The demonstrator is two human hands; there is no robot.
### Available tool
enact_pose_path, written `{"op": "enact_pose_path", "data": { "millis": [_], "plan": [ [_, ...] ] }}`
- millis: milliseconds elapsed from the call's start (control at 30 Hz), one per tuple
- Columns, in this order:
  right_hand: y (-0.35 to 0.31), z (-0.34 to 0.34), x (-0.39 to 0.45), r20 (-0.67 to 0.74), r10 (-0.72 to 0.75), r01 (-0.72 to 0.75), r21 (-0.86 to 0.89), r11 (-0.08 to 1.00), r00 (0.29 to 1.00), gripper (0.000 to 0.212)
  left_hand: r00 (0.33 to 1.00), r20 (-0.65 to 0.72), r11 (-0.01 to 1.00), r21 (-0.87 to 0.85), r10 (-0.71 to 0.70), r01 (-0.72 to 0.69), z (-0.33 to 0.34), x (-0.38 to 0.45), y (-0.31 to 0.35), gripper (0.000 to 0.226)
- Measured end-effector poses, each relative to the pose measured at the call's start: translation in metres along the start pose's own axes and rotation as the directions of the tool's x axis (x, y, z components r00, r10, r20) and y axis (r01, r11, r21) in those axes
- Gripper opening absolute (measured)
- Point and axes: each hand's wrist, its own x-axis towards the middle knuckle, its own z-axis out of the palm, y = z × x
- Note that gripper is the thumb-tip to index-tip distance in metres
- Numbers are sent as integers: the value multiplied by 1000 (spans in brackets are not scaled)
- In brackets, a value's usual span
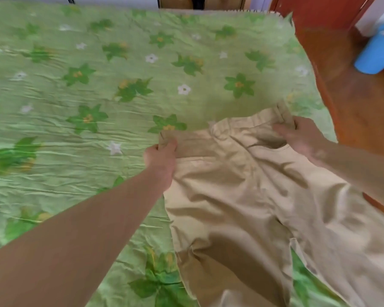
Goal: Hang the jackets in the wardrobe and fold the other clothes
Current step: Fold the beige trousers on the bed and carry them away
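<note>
Beige trousers (235,196) are spread over the right part of the bed, waistband away from me and legs running toward me. My left hand (161,159) grips the left end of the waistband, thumb on top of the cloth. At the right end of the waistband my right hand (299,136) holds the fabric, fingers curled over the elastic edge. The trousers are wrinkled and the frame is somewhat blurred.
The bed is covered by a green sheet (87,96) with a flower print, bare to the left and beyond the trousers. A reddish wooden floor (346,89) lies past the bed's right edge, with a blue bin (375,54) standing on it.
</note>
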Motion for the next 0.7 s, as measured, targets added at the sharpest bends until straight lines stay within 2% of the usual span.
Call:
{"op": "enact_pose_path", "data": {
  "millis": [133,300,400,533,700],
  "plan": [
    [-36,-59,-52,-20,-80,79,-39,996,997,25,993,87,996,24,80,-82,-37,-52,33,21],
    [-106,-166,-131,-36,-104,105,23,994,994,34,973,191,991,-23,133,-132,-92,-140,102,13],
    [-157,-227,-181,3,-136,136,69,988,991,25,948,232,976,-28,218,-217,-131,-192,149,10],
    [-232,-290,-242,-63,-181,186,103,977,982,11,920,225,947,-41,320,-319,-185,-263,223,7],
    [-313,-340,-310,-127,-234,254,176,951,964,28,881,274,920,-44,385,-389,-252,-337,294,12]
  ]
}}
